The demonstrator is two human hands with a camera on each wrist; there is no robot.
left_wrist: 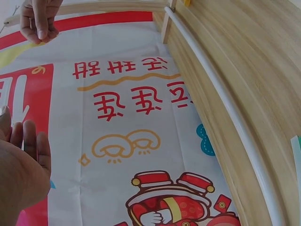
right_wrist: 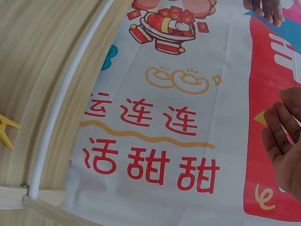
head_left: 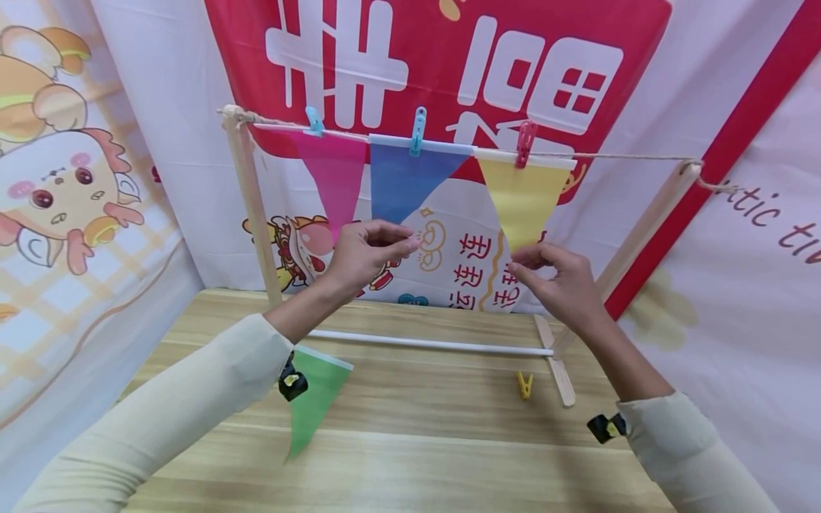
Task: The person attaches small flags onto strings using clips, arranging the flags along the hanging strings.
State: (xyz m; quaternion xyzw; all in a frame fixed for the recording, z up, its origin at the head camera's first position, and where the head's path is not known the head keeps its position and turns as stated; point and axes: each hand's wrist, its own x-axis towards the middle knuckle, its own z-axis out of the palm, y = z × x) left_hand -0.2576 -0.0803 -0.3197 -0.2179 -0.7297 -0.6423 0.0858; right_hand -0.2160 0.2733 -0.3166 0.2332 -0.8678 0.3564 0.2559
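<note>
My left hand (head_left: pixel 365 253) is raised in front of the blue pennant (head_left: pixel 410 178), fingers loosely bent, nothing visible in them. At the lower point of the yellow pennant (head_left: pixel 522 196), my right hand (head_left: pixel 561 281) has its thumb and forefinger close together, overlapping that point. A bit of yellow shows past the fingers in the right wrist view. Both pennants hang from a string (head_left: pixel 628 156), along with a pink pennant (head_left: pixel 340 167). Teal clothespins (head_left: pixel 417 132) hold the blue and pink ones; a red clothespin (head_left: pixel 526 144) holds the yellow one.
A wooden post stands at each side of the stand (head_left: pixel 249 192), joined low down by a white rod (head_left: pixel 423 343). On the table (head_left: pixel 436 463) lie a green pennant (head_left: pixel 314 399) and a yellow clothespin (head_left: pixel 525 385). A printed red-and-white cloth (head_left: pixel 442 64) hangs behind.
</note>
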